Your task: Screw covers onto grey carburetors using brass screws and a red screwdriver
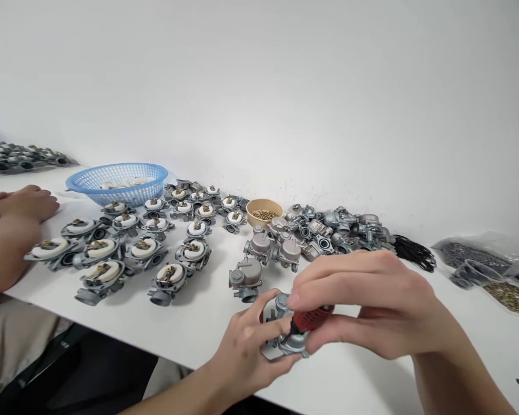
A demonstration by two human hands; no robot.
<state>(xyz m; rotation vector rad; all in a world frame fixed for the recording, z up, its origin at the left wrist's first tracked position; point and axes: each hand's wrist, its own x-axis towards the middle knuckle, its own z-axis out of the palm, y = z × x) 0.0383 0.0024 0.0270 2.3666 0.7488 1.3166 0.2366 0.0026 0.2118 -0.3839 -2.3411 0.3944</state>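
Near the table's front edge, my left hand (253, 343) grips a silvery metal carburetor (294, 344), fingers wrapped round its side. My right hand (367, 305) is closed on a red-handled screwdriver (309, 319), held at a slant. Its dark tip reaches down to the edge of the carburetor's cover; the screw itself is too small to make out. Just beyond my hands stand several carburetors with closed covers (247, 274). To the left, carburetors with white floats (170, 276) showing stand in loose rows.
A tan bowl of small brass screws (263, 214) stands behind, beside a heap of carburetors (341, 227). Black rubber rings (413, 252) and bags of small parts (480, 253) lie right. A blue basket (116, 173) and another person's arm (12, 236) are at left.
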